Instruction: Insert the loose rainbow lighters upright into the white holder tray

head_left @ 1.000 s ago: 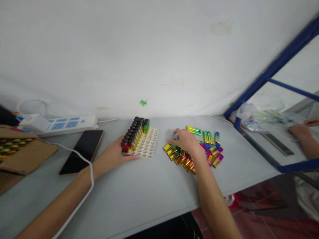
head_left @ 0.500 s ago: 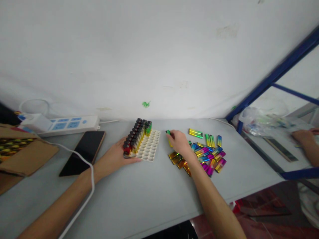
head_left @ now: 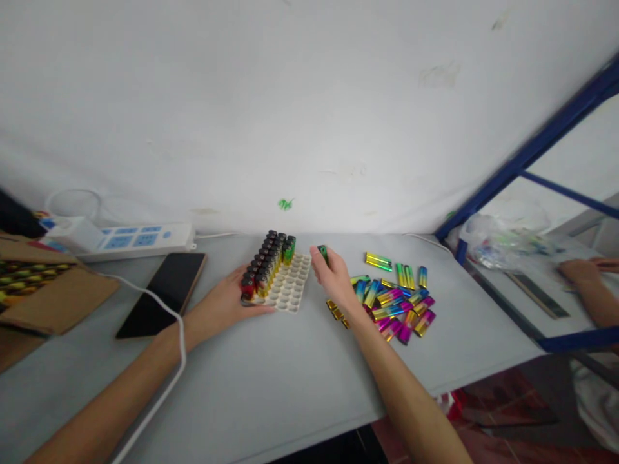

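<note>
Centre of frame, right hand (head_left: pixel 333 274) pinches a green cylinder (head_left: pixel 322 252), just right of the white tray (head_left: pixel 290 291). Left hand (head_left: pixel 227 299) grips the tray's left side, fingers partly hidden. Risks: loose pinch could drop the cylinder; a low leftward swing could knock the standing cylinders (head_left: pixel 264 261) on the tray's left. White cable (head_left: pixel 183 351), lower left, crosses the left forearm; snagging it could jerk the tray.
</note>
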Demonstrator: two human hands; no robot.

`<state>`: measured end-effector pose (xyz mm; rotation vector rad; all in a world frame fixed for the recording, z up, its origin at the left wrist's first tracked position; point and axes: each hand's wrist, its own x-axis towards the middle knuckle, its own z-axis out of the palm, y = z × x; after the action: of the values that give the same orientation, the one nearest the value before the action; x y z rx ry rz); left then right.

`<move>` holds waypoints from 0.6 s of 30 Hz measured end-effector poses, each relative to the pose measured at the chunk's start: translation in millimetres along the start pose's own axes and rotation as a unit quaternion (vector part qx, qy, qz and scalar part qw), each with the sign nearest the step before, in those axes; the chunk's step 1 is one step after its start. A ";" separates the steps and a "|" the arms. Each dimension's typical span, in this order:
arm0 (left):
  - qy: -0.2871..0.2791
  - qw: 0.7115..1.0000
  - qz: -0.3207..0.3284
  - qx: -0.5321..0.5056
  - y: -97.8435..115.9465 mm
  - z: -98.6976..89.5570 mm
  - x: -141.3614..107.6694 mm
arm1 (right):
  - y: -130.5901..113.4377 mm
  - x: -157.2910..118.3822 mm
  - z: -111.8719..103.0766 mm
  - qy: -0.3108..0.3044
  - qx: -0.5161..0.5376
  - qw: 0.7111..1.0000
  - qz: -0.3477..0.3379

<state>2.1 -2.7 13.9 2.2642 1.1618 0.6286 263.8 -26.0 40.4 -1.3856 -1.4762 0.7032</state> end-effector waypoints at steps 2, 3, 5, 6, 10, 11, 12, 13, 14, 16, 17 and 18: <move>0.006 1.000 0.003 0.001 -1.5 0.5 0.2 | -4.0 -1.6 1.0 0.012 -0.020 0.999 0.021; 0.010 1.000 0.004 0.002 -2.0 0.7 0.3 | -5.7 -2.4 1.3 0.013 -0.027 0.999 0.029; 0.018 1.000 0.002 0.006 -2.2 0.7 0.7 | -8.2 -4.0 2.0 0.017 -0.043 0.998 0.035; 0.019 1.000 -0.001 0.007 -1.8 0.6 0.8 | -8.7 -4.5 2.5 0.022 -0.050 0.998 0.035; 0.015 1.000 -0.011 0.009 0.8 -0.2 1.2 | -7.6 -4.1 4.1 0.036 -0.076 0.996 0.021; 0.013 1.000 -0.012 0.009 1.0 -0.2 1.1 | -7.1 -3.6 4.1 0.033 -0.082 0.996 0.015; 0.011 1.000 -0.012 0.009 0.9 -0.1 1.1 | -6.5 -2.9 4.0 0.029 -0.088 0.996 0.009; 0.010 1.000 -0.010 0.011 0.5 0.1 1.1 | -6.1 -2.4 3.9 0.024 -0.092 0.995 0.004; 0.008 1.000 -0.007 0.012 -0.2 0.3 1.0 | -5.6 -1.9 3.7 0.020 -0.094 0.995 0.001; 0.007 1.000 0.002 0.012 -1.8 0.8 1.0 | -4.6 -1.3 3.6 0.014 -0.096 0.995 -0.002; 0.008 1.000 0.007 0.011 -2.6 1.0 0.9 | -4.0 -1.1 3.7 0.013 -0.095 0.995 -0.003; 0.008 1.000 0.010 0.009 -3.2 1.2 0.9 | -3.3 -1.0 3.8 0.012 -0.094 0.995 -0.004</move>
<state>1.3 -0.6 11.2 2.2921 1.1571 0.6471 258.9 -26.9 41.7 -1.5249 -1.5601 0.5516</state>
